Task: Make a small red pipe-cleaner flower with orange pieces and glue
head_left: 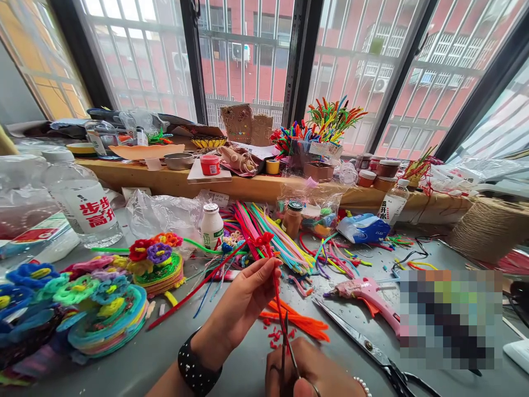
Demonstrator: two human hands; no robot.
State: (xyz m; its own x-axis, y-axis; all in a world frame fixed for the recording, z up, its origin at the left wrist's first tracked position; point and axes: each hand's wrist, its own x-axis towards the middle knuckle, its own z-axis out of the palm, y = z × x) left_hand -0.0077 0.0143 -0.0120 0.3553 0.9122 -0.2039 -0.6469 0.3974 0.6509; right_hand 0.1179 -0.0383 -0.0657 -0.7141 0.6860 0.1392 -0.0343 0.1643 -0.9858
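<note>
My left hand (254, 284), with a black dotted band at the wrist, pinches a red pipe cleaner (276, 284) whose top is bent into small loops. Its stem hangs down toward my right hand (303, 366). That hand grips small scissors (285, 347), whose blades are around or against the lower stem; I cannot tell if they touch it. Red clippings (278, 335) lie on the table just beyond the blades. Orange pipe cleaners (303, 322) rest beside them. A long red pipe cleaner (194, 284) slants away left of my left hand.
Large scissors (367, 346) and a pink glue gun (367, 292) lie at right. Pipe-cleaner flowers (103, 292) fill the left. Behind are bundled pipe cleaners (281, 237), a white bottle (211, 227), a brown jar (293, 220) and a twine spool (487, 229). A blurred patch hides the right.
</note>
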